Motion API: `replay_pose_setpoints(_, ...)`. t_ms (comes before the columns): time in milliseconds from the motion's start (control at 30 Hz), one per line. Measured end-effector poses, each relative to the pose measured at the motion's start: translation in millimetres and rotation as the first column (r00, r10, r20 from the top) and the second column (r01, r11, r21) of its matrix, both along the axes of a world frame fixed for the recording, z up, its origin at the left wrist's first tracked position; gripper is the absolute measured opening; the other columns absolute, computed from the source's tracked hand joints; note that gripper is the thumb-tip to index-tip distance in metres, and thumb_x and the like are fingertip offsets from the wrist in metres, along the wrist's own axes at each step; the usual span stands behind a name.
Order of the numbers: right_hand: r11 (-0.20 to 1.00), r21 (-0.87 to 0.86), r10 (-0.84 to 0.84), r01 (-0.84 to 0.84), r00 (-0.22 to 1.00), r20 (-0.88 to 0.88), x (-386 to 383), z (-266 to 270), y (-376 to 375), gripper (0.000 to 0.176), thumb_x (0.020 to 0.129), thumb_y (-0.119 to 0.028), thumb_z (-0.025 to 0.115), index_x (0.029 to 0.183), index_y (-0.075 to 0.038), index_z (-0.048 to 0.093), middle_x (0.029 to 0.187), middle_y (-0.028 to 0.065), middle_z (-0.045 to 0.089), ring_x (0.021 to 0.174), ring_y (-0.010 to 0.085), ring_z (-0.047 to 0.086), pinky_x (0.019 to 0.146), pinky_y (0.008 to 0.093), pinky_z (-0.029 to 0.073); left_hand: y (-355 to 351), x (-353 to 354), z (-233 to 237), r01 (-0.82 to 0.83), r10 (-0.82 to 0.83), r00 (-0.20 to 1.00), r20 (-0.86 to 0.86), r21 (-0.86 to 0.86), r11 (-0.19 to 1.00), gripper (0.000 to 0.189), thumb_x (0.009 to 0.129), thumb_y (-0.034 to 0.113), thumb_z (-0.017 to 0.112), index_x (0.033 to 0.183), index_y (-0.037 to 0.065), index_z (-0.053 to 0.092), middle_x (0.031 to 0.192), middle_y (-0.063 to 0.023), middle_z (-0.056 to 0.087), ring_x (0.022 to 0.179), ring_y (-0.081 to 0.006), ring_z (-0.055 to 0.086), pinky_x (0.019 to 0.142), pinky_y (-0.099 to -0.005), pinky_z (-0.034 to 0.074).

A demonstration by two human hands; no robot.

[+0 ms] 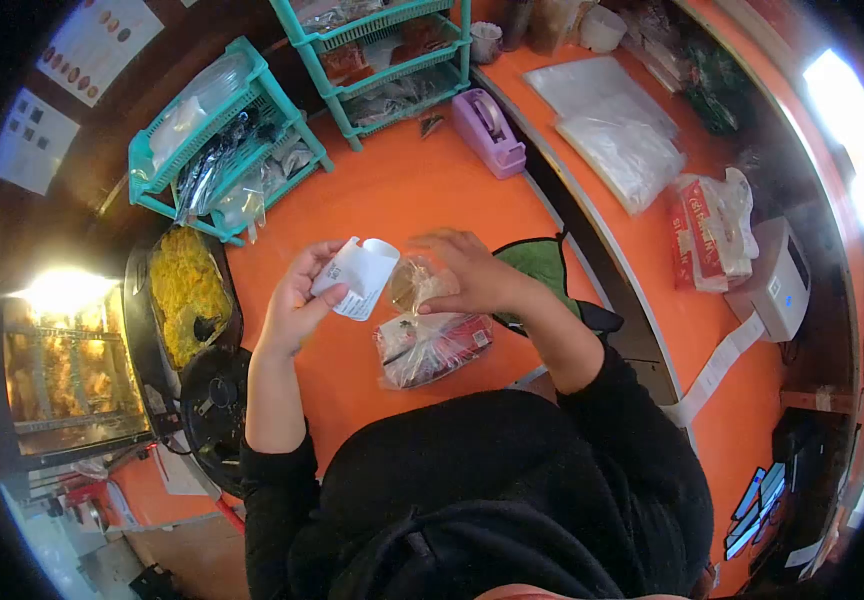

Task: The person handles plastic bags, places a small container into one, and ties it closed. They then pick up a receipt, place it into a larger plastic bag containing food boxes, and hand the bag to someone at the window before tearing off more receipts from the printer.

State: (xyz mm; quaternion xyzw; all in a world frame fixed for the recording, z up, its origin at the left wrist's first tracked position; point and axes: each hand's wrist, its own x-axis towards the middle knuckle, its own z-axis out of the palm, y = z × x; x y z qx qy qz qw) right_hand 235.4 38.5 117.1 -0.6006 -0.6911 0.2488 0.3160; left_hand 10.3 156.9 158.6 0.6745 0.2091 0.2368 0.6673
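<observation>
My left hand (304, 288) pinches a curled white paper label (360, 278) with small printed text, thumb in front and fingers behind. Beside it, my right hand (472, 275) curves its fingers and thumb around the upper part of a clear plastic bag (418, 290). A round, brownish, see-through shape shows there, between thumb and fingers. Lower in the bag lies a red and white box (437, 345), resting on the orange counter (342, 210). A green cloth (537, 265) with dark edging lies just beyond my right wrist.
Teal racks (262, 130) with packaging stand at the back. A purple tape dispenser (489, 135) sits near the counter's seam. On the right are plastic bags (617, 150), a red tissue pack (707, 235) and a label printer (772, 280). At left is a tray of yellow food (187, 290).
</observation>
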Motion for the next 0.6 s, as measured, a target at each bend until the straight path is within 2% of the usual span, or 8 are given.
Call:
replay_pose_setpoints(100,0.965,0.26,0.044,0.03,0.96,-0.275,-12,17,2,0.058,0.064,-0.031,0.072,0.113,-0.011,0.048,0.125,0.0151,0.038,0.114,0.0353,0.034,0.097,0.0448,0.025,-7,6,5,0.092,-0.094,0.996,-0.008,-0.1,0.991,0.047,0.079,0.006,0.058,0.121,0.003,0.037,0.105,-0.0077,0.054,0.097,-0.0139,0.051,0.083,-0.027,0.04)
replay_pose_setpoints(167,0.936,0.341,0.148,-0.087,0.976,-0.159,-12,17,5,0.049,0.066,-0.027,0.071,0.106,-0.008,0.051,0.124,0.0144,0.04,0.113,0.0331,0.035,0.098,0.0439,0.023,-13,8,7,0.166,-0.165,0.986,0.021,-0.195,0.967,0.049,0.079,0.007,0.059,0.121,0.003,0.036,0.105,-0.0072,0.054,0.096,-0.0135,0.052,0.082,-0.027,0.04)
replay_pose_setpoints(300,0.849,0.469,0.324,-0.244,0.941,-0.098,-6,32,-3,0.026,0.071,-0.017,0.067,0.088,-0.004,0.052,0.111,0.0105,0.05,0.103,0.0295,0.046,0.094,0.0399,0.031,-21,10,15,0.0,0.002,0.999,0.05,-0.038,0.999,0.053,0.078,0.005,0.06,0.123,0.004,0.032,0.1,-0.0066,0.056,0.091,-0.0123,0.054,0.079,-0.0263,0.042)
replay_pose_setpoints(367,0.977,0.14,0.193,-0.159,0.941,-0.278,-3,51,-18,0.02,0.074,-0.013,0.065,0.086,-0.004,0.051,0.1,0.0076,0.052,0.096,0.0241,0.051,0.087,0.0346,0.036,-31,14,24,-0.155,0.157,0.976,0.152,-0.024,0.988,0.053,0.078,0.004,0.059,0.123,0.004,0.031,0.094,-0.0058,0.058,0.088,-0.0118,0.055,0.077,-0.0253,0.043)
replay_pose_setpoints(400,0.991,-0.036,0.105,-0.125,0.933,-0.345,-1,57,-26,0.018,0.075,-0.011,0.064,0.085,-0.004,0.051,0.094,0.0061,0.054,0.092,0.0214,0.054,0.084,0.032,0.039,-34,10,31,-0.115,0.122,0.985,0.124,-0.06,0.992,0.053,0.08,0.003,0.058,0.124,0.005,0.028,0.091,-0.0077,0.059,0.087,-0.0136,0.056,0.077,-0.0251,0.044)
replay_pose_setpoints(500,0.995,0.068,0.001,0.068,0.704,-0.711,6,39,-44,0.01,0.079,-0.009,0.059,0.082,-0.002,0.053,0.09,0.0057,0.058,0.086,0.0143,0.054,0.074,0.0244,0.042,-25,2,15,-0.098,0.105,0.984,0.147,-0.052,0.994,0.052,0.081,0.003,0.057,0.123,0.006,0.027,0.092,-0.0097,0.058,0.086,-0.0148,0.056,0.075,-0.0249,0.045)
replay_pose_setpoints(533,0.992,0.06,-0.03,0.112,0.663,-0.748,12,32,-50,0.008,0.08,-0.007,0.057,0.084,-0.002,0.053,0.09,0.0054,0.058,0.086,0.0132,0.054,0.075,0.0244,0.042,-25,3,12,-0.13,0.144,0.982,0.118,-0.125,0.984,0.054,0.08,0.004,0.057,0.123,0.007,0.025,0.096,-0.0106,0.057,0.086,-0.017,0.057,0.074,-0.0265,0.045)
replay_pose_setpoints(600,0.98,0.024,-0.093,0.196,0.567,-0.819,25,17,-64,0.009,0.081,-0.003,0.054,0.09,0.0,0.055,0.09,0.0049,0.057,0.087,0.0108,0.053,0.076,0.0243,0.041,-23,-5,-25,-0.148,0.152,0.986,0.069,-0.061,0.987,0.049,0.079,0.008,0.058,0.12,0.008,0.031,0.102,-0.0123,0.055,0.094,-0.0201,0.055,0.076,-0.0292,0.045)
